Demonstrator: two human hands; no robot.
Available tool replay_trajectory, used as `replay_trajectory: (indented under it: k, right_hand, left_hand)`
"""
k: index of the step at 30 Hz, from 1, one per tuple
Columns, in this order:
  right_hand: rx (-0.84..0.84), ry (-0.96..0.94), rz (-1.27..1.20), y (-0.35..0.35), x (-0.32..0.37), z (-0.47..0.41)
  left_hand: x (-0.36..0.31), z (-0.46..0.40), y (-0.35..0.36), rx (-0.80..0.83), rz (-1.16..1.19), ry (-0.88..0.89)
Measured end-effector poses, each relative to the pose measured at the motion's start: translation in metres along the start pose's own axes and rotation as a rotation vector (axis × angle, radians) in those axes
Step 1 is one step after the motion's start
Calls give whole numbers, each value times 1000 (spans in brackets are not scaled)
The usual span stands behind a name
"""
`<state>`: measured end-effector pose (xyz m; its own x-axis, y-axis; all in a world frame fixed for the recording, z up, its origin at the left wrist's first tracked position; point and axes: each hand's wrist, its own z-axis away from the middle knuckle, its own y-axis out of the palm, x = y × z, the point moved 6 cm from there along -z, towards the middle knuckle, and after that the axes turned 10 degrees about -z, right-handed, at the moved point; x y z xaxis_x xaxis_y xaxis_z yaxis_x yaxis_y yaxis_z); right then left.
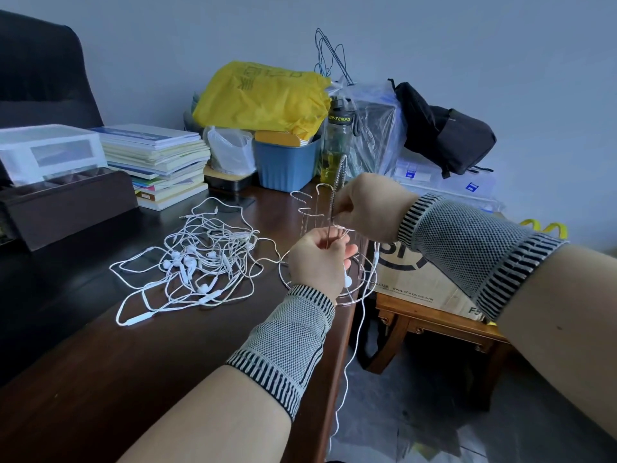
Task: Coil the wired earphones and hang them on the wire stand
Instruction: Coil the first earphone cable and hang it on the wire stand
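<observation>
At the near edge of the dark wooden desk (100, 379), the left hand (317, 262) is curling around a white earphone cable (347, 372) that is trailing off the edge. Just beyond, the right hand (364, 205) is pinching something at the wire stand (320, 208), its fingertips hard to make out. Tangled earphones (197, 259) are lying farther left, with clutter crowding the grey wall (467, 35).

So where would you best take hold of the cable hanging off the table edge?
Pinch the hanging cable just below the table edge, coming from the open floor side. There it hangs as a single free strand, while higher up it disappears behind the left hand and wire stand.
</observation>
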<state>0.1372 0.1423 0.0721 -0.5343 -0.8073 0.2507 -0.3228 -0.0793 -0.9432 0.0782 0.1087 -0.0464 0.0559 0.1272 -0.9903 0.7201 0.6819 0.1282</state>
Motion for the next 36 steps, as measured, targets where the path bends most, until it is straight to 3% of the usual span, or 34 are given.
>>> replay_trajectory:
  k: [8,24,31,36]
  right_hand:
    - [-8,-43,-44,1,-6,-6]
    - [-8,5,-164,4,-15,-7]
    - [48,45,-105,0,-5,-3]
    - [-54,94,46,0,-2,-5]
  left_hand:
    - [-6,-2,-3,13,-55,57]
    - [1,-4,5,191,369,-89]
    - [4,-9,2,81,348,-92]
    - [1,-6,2,72,331,-101]
